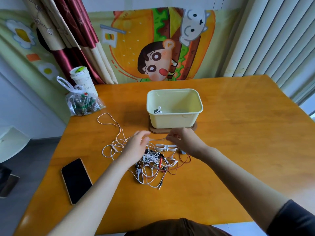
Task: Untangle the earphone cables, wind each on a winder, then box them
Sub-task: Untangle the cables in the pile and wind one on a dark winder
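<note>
A tangle of white and red earphone cables (154,165) lies on the wooden table (230,150) in front of me. A long white cable (111,124) loops away to the left. My left hand (136,143) and my right hand (184,140) hover just above the pile, and a short stretch of white cable (157,139) runs taut between their fingertips. A white winder (166,147) lies flat under the right hand. Behind the hands stands an open pale-yellow box (175,120) on its brown lid, with one wound earphone (158,110) inside.
A black phone (75,180) lies at the left near the table's edge. A clear plastic bag (83,103) and a white cup (81,80) stand at the back-left corner. A cartoon cloth and curtains hang behind the table.
</note>
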The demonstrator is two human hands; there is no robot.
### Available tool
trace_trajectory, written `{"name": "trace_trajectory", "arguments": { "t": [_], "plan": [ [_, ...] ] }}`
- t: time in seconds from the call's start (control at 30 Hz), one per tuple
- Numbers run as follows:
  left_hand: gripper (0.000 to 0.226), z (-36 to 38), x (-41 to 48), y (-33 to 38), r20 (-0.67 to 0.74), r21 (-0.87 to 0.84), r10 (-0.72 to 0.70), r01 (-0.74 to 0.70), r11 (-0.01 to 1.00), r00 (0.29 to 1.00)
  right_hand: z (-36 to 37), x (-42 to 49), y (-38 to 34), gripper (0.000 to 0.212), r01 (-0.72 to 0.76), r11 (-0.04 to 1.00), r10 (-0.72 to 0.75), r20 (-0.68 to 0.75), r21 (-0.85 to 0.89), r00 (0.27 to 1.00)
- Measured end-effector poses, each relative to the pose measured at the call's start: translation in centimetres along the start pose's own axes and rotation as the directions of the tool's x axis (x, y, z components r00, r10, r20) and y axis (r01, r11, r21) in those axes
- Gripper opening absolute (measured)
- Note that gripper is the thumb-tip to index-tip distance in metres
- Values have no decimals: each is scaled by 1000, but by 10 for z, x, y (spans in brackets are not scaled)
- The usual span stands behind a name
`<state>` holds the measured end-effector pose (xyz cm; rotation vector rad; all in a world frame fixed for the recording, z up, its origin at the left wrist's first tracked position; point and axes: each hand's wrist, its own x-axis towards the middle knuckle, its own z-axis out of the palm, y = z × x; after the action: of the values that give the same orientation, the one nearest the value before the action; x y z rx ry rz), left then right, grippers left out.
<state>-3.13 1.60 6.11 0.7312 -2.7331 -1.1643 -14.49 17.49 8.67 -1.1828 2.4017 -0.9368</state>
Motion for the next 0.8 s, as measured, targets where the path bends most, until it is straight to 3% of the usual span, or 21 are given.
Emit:
{"name": "trace_trajectory", "arguments": {
  "t": [0.1, 0.2, 0.3, 0.53, 0.67, 0.8],
  "plan": [
    [28, 4, -4, 30, 138, -153, 113, -92, 984, 984, 1, 2, -9, 16, 93, 995, -92, -19, 21, 996],
    [21, 1, -3, 32, 184, -175, 126, -94, 980, 975, -4, 2, -7, 14, 86, 995, -85, -21, 52, 996],
    [26, -4, 0, 21, 95, -117, 107, -96, 989, 990, -12, -1, 5, 17, 30, 999, -30, 10, 44, 999],
    [28, -23, 11, -20, -227, -72, -102, 88, 994, 969, -23, -6, 34, 26, -138, 989, 137, 37, 49, 990],
    [29, -23, 10, -36, -232, -2, -139, 142, 990, 963, -21, -6, 45, 24, -209, 978, 207, 52, 26, 977],
    [27, -13, 10, -45, -179, 79, -156, 172, 982, 971, -12, -8, 54, 26, -274, 955, 276, -6, -114, 961]
  ]
}}
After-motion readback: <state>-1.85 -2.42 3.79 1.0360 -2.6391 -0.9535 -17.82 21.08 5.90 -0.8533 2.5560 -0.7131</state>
